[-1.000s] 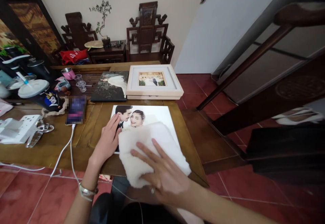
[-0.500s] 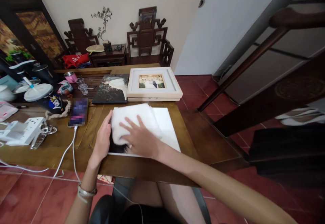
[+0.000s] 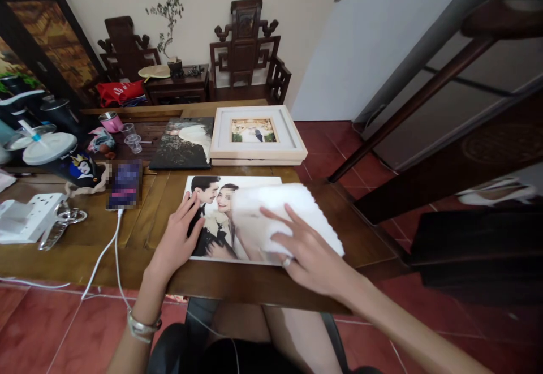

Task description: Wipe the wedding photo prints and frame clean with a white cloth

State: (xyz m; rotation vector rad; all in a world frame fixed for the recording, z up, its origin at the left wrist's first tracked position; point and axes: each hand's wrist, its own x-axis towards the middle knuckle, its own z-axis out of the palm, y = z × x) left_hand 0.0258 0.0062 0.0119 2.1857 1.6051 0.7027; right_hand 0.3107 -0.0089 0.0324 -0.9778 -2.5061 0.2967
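A large wedding photo print (image 3: 212,215) lies flat on the wooden table (image 3: 161,193) in front of me. My left hand (image 3: 178,238) rests open on its left edge, fingers spread. My right hand (image 3: 311,252) presses flat, fingers spread, on a white cloth (image 3: 284,215) that covers the right part of the print and overhangs its right edge.
Behind the print lie a white framed photo (image 3: 257,133) and a dark canvas photo (image 3: 184,143). To the left are a phone (image 3: 125,184) on a white cable, a white power strip (image 3: 25,218), cups and dishes. Carved chairs (image 3: 246,51) stand against the far wall. A staircase rail (image 3: 424,97) rises on the right.
My right hand has swept the white cloth from the print's upper left across to its right side, uncovering the couple in the picture. My left hand has stayed on the left edge.
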